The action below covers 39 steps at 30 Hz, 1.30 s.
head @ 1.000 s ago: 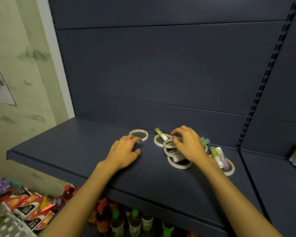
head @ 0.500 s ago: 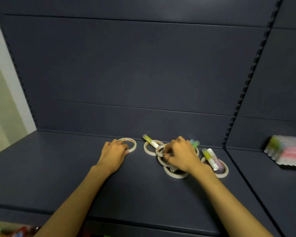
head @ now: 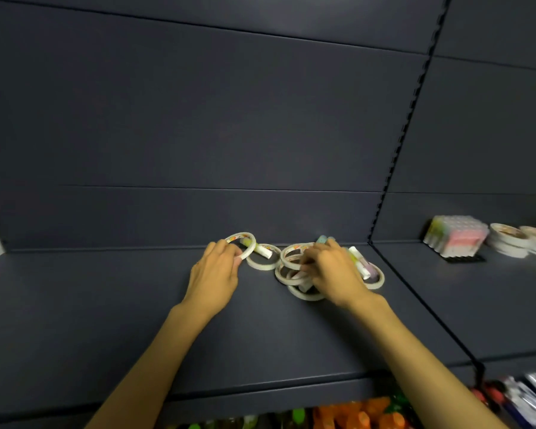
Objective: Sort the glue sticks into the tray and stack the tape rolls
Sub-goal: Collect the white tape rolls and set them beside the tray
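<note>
On the dark shelf (head: 106,320), the left hand (head: 214,274) pinches a patterned tape roll (head: 242,243), tilted up off the surface, likely lifting it clear for stacking. At its 3 o'clock, the right hand (head: 331,270) curls closed over a tangle of tape rolls (head: 291,261), apparently gripping one, though which is unclear. Glue sticks (head: 361,264) lie across a roll just beyond that hand at 2 o'clock. Far off at 3 o'clock sits a tray of glue sticks (head: 455,239), beside stacked tape rolls (head: 508,243).

One head-worn wide view — forward and down, close over the dark shelf (head: 106,320) — no second camera.
</note>
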Motion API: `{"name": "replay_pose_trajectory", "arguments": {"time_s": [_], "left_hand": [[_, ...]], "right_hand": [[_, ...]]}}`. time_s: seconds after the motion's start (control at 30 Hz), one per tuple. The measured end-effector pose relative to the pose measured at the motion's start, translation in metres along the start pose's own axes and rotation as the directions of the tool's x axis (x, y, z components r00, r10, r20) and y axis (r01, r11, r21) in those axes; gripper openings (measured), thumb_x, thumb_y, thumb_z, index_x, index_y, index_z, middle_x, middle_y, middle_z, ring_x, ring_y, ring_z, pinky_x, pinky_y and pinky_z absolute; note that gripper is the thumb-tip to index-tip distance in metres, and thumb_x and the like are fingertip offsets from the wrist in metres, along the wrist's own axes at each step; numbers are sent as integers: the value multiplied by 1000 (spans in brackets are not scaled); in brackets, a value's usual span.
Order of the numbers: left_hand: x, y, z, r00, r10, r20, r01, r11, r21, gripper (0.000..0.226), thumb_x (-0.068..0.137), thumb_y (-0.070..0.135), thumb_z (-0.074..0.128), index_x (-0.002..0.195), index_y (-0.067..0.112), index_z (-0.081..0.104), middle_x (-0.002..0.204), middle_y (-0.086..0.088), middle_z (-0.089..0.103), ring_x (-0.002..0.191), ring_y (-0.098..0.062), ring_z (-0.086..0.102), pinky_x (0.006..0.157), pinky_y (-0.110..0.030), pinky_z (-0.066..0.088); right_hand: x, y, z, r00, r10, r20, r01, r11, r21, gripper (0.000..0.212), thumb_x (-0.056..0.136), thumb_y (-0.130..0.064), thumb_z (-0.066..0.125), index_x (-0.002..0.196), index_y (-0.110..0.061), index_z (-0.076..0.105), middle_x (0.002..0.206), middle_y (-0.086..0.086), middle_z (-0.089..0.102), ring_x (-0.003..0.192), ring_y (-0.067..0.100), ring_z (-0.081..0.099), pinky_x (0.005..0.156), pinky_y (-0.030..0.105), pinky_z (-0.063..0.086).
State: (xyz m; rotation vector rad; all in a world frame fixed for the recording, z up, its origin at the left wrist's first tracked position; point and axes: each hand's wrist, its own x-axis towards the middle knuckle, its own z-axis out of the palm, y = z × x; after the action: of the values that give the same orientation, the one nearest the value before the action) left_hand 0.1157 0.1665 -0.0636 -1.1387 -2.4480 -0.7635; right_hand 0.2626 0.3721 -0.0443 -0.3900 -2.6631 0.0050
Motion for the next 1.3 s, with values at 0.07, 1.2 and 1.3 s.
{"name": "replay_pose_trajectory", "arguments": {"time_s": [0.07, 1.2, 1.3], "left_hand": [[1, 16, 3, 999, 44, 9, -44, 998, -39, 18, 104, 30, 45, 111, 21, 58, 109, 8, 50, 103, -15, 47, 68, -38, 48], [-16, 525, 168, 852, 522, -40, -523, 844, -120, 12, 99, 24, 54, 106, 19, 62, 107, 5, 56, 98, -19, 51, 70, -34, 46], [-2, 549, 181, 849, 527, -33, -528, 846, -82, 14, 100, 25, 52, 107, 20, 63, 106, 5, 57, 97, -19, 51, 72, -33, 44]], "right_hand": [[-14, 7, -7, 998, 47, -46, -47, 999, 10, 16, 79, -15, 70, 92, -23, 68, 95, -4, 66, 89, 22, 50, 71, 35, 38], [-339, 404, -183, 886, 394, -245, -376, 919, 119, 5, 91, -13, 68, 92, -18, 69, 83, -16, 55, 85, 16, 41, 68, 35, 41], [-338, 436, -183, 879, 396, -267, -370, 918, 145, 5, 91, -15, 68, 91, -20, 68, 83, -17, 55, 85, 16, 42, 67, 36, 43]]}}
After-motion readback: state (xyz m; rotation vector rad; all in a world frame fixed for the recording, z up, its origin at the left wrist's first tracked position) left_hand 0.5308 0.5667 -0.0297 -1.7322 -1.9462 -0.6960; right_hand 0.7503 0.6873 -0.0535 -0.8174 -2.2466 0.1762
